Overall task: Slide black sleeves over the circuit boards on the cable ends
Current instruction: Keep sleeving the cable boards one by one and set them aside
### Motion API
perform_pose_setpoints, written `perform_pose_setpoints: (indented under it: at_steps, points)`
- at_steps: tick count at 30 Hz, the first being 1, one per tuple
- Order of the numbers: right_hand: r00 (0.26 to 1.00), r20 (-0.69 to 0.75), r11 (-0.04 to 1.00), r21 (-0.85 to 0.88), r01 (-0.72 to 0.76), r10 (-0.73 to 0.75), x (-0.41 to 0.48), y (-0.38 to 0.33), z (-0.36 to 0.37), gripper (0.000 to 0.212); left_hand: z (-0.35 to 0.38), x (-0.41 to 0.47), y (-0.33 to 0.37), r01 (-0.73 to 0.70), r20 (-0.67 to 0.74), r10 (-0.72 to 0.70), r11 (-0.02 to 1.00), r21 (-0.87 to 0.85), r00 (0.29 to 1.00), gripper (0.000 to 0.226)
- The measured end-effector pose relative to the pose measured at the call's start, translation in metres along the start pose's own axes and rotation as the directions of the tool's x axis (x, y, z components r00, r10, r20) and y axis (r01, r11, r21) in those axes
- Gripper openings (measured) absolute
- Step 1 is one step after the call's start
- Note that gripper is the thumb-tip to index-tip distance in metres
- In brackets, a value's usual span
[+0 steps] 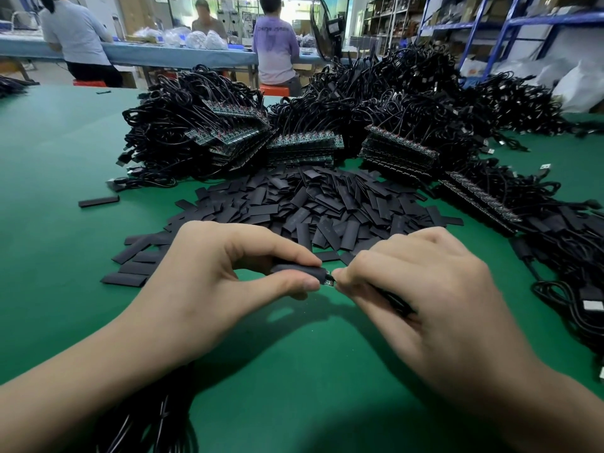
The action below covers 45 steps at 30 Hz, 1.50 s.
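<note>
My left hand (209, 282) is pinching a soft, light sleeve (294, 270) at its open end, near me. My right hand (425, 289) is pinching the thin board (329, 282) beside it, which is looking easy to snap.

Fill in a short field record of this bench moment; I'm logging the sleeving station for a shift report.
left hand: pinches a black sleeve between thumb and fingers
right hand: pinches the cable end at the sleeve's mouth
circuit board: a small bit shows between the hands
sleeve pile: loose on the green table, beyond the hands
board stacks: behind the pile, cables attached
</note>
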State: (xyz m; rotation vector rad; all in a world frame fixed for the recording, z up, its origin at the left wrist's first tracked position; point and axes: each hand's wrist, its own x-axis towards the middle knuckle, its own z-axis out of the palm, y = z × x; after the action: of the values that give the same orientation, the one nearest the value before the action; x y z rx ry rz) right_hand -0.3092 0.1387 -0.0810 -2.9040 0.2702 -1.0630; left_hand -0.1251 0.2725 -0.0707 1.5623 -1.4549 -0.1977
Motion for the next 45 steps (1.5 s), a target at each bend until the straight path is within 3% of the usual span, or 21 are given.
perform_pose_setpoints:
  at_steps: [9,14,19,27,31,36,39,41,45]
  points:
    - [0.999,-0.044,0.999,0.036,-0.014,0.015,0.000,-0.002,0.000,0.008,-0.002,0.000,-0.003,0.031,0.035,-0.028,0.996,-0.078,0.999,0.016]
    - [0.986,-0.075,0.972,0.194,-0.133,0.150,-0.001,-0.010,0.003,0.004,-0.002,0.001,0.000,-0.029,0.027,0.030,0.999,-0.032,0.999,0.018]
    - [0.956,-0.065,0.927,0.272,-0.259,0.287,0.002,-0.014,-0.002,0.019,-0.003,0.001,0.002,-0.088,-0.032,0.088,0.996,0.015,0.996,0.019]
    - [0.915,-0.007,0.841,0.397,-0.368,0.404,0.000,-0.018,0.005,0.007,-0.001,0.000,0.006,-0.160,-0.041,0.167,0.978,0.136,0.985,0.016]
    - [0.901,0.061,0.758,0.517,-0.397,0.430,-0.001,-0.017,0.008,0.008,0.000,0.000,0.007,-0.179,-0.027,0.185,0.973,0.146,0.982,0.016]
    - [0.874,0.233,0.468,0.771,-0.433,0.426,0.003,-0.018,0.003,0.016,-0.002,0.000,0.004,-0.216,-0.105,0.241,0.955,0.202,0.965,0.010]
    - [0.872,0.296,0.380,0.811,-0.445,0.389,0.004,-0.015,0.002,0.022,-0.002,0.001,0.000,-0.164,-0.192,0.210,0.960,0.228,0.959,0.015]
    - [0.865,0.301,0.382,0.804,-0.457,0.401,0.003,-0.015,0.003,0.021,0.000,0.001,-0.001,-0.133,-0.202,0.180,0.965,0.225,0.963,0.020]
    - [0.859,0.223,0.539,0.698,-0.471,0.461,0.003,-0.017,0.006,0.025,0.004,0.001,-0.001,-0.062,-0.180,0.062,0.998,0.006,0.982,0.037]
